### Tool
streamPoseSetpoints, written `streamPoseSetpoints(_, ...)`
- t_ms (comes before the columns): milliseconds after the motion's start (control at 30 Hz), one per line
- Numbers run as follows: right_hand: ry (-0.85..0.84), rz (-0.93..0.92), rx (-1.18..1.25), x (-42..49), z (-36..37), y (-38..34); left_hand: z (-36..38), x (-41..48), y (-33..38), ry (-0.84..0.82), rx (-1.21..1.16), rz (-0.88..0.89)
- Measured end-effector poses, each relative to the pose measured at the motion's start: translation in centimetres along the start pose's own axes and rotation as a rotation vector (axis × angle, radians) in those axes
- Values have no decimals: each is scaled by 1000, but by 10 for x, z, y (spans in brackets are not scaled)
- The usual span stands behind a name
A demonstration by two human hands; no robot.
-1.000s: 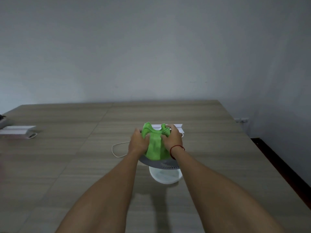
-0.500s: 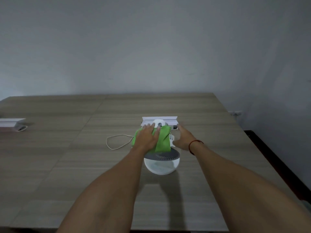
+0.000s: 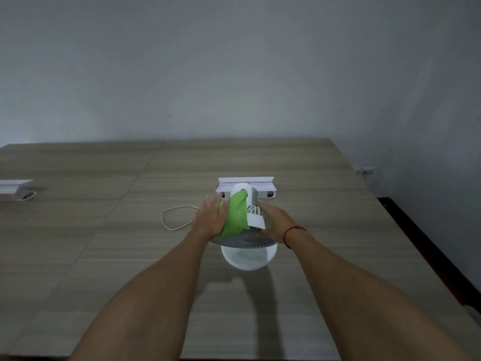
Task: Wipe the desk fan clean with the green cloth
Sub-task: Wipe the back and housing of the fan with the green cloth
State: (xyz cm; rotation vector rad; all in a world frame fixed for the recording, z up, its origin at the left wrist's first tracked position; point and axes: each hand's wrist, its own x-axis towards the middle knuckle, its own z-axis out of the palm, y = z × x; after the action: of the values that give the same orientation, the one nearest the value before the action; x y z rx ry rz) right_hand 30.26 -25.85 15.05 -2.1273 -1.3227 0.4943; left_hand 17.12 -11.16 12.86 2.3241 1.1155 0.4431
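Flat-fingered, the left hand (image 3: 209, 217) presses the green cloth (image 3: 235, 214) against the left side of the desk fan (image 3: 256, 220), which sits near the middle of the wooden table (image 3: 104, 243). Opposite, the right hand (image 3: 276, 222) lies against the fan's other side, fingers seemingly straight, its thumb hidden. A white cord (image 3: 171, 225) loops leftward; a white box (image 3: 246, 182) sits just behind the fan

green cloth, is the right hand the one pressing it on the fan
No, the left hand presses the green cloth against the desk fan, while the right hand rests on the fan's other side.
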Motion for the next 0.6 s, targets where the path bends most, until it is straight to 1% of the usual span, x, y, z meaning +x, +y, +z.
streamPoseSetpoints(100, -82, 40, 204, 3, -3, 1, 1, -2, -4, 15, -12, -11)
streamPoseSetpoints(167, -123, 132, 358, 3, -8, 0, 2, -6, 3, 67, -25, -5)
streamPoseSetpoints(233, -122, 219, 444, 3, -10, -1, 4, -9, 12, 125, -53, 8)
streamPoseSetpoints(300, -65, 290, 559, 5, -9, -6, 8, -13, 23, 180, -79, 28)
streamPoseSetpoints(367, 55, 361, 673, 8, -5, -14, 13, -18, 32, 194, -64, 39)
streamPoseSetpoints(433, 181, 396, 667, 15, 7, -17, 16, -20, 35, 196, -30, 31)
streamPoseSetpoints(500, 262, 358, 518, 22, 25, -19, 18, -18, 29, 216, -17, 33)
streamPoseSetpoints(600, 374, 320, 293, 25, 48, -19, 14, -14, 17, 202, -45, 27)
